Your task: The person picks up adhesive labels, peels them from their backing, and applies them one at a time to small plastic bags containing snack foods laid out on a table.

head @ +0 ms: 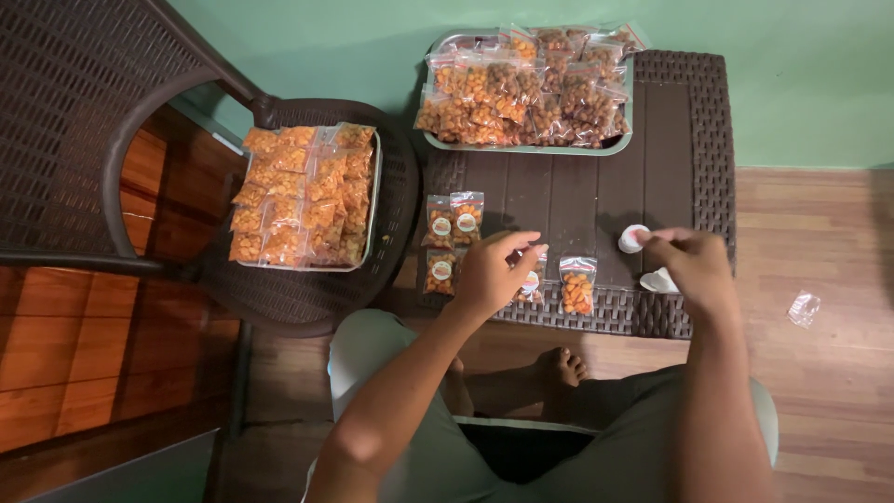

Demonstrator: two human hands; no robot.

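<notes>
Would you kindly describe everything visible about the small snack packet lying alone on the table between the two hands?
The snack packet is a small clear plastic bag, filled with orange-brown fried pieces. It lies flat near the front woven edge of the dark table, its top edge pointing toward the tray. No round label shows on it. Neither the left hand nor the right hand touches it.

snack packet [532,279] | clear, orange-filled, flat on table | sticker roll [632,238] | white, beside fingers
</notes>
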